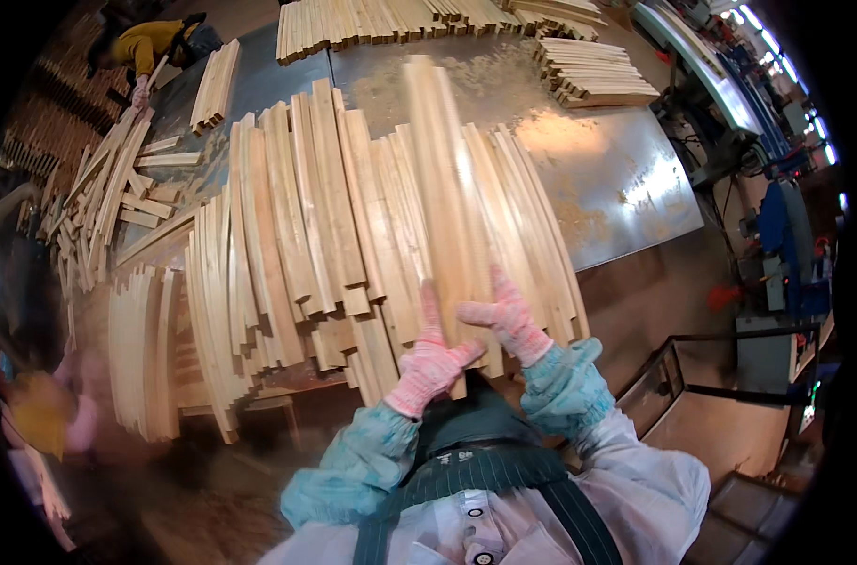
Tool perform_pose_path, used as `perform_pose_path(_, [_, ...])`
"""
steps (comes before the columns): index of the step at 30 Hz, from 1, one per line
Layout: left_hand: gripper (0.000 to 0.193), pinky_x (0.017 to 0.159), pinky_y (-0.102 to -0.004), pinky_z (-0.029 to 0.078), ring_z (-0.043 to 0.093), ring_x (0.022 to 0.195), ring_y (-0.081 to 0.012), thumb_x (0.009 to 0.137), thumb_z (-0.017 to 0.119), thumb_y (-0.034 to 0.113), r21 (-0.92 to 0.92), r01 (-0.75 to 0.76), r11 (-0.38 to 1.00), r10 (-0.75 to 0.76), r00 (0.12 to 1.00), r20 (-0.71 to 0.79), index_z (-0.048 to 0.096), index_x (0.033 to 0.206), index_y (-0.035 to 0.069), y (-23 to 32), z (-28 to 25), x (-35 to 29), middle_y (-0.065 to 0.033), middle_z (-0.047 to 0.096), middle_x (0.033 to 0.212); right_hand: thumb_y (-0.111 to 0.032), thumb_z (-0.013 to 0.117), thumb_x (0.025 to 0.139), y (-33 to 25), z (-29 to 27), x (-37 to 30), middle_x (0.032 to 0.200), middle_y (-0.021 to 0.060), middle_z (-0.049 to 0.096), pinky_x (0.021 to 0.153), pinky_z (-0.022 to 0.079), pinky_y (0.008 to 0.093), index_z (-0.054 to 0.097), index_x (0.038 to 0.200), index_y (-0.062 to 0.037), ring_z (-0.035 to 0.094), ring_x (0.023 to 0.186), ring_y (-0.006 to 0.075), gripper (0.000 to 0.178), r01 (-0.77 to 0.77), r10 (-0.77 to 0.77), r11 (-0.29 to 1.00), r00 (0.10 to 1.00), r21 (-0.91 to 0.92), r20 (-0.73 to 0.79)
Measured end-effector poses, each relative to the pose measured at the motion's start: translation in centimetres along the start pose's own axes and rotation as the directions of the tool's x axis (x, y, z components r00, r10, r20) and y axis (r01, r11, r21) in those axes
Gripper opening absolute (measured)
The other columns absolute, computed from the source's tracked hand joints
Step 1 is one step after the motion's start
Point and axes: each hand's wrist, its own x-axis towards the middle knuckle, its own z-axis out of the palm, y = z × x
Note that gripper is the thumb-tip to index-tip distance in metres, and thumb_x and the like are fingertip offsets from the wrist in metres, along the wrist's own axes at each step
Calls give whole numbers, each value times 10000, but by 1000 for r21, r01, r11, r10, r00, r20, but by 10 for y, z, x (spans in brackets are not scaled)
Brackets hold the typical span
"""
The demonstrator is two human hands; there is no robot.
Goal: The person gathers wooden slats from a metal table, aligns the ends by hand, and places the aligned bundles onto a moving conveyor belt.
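My left hand [432, 365], in a pink-and-white knit glove, lies along the left side of a bundle of pale wooden strips [440, 169], its thumb pointing across the near end. Opposite it, my right hand [511, 318], gloved alike, presses the bundle's right side with its thumb laid over the top. The bundle is blurred at its far end and rests among or just above other strips. More long wooden strips [330, 188] lie side by side to the left, their near ends uneven. Further strips [532, 217] lie right of the bundle. Fingers under the wood are hidden.
The metal table [626, 188] carries sawdust. Stacks of strips stand at its far side [381, 24] and far right [593, 73]. Jumbled offcuts [118, 188] lie left, near a co-worker in yellow [151, 47]. Another blurred person [56, 405] is lower left. A metal frame [673, 363] stands right.
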Motion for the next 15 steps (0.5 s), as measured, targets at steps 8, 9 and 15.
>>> perform_pose_path(8, [983, 765, -339, 517, 672, 882, -242, 785, 575, 652, 744, 101, 661, -256, 962, 96, 156, 1501, 124, 6, 76, 64, -74, 705, 827, -75, 796, 690, 10, -125, 10, 1259, 159, 560, 960, 440, 340, 207, 1487, -49, 547, 1133, 249, 991, -137, 138, 892, 990, -430, -29])
perform_pose_path(9, [863, 761, -340, 519, 672, 880, -241, 798, 569, 637, 806, 105, 582, -262, 963, 63, 289, 1423, 111, 14, 70, 66, -75, 704, 831, -89, 804, 685, 20, -125, 17, 1270, 173, 556, 968, 432, 345, 205, 1488, -52, 542, 1146, 260, 1003, -117, 133, 823, 991, -556, -12])
perform_pose_path(15, [565, 844, -339, 509, 654, 974, -272, 860, 530, 556, 851, -10, 525, 97, 994, -48, 649, 1116, 67, -7, 2, 60, -124, 666, 1117, -493, 750, 704, 39, -88, 43, 1334, 236, 475, 984, 433, 400, 269, 1468, -85, 502, 1205, 359, 990, -272, 186, 128, 951, -954, -246])
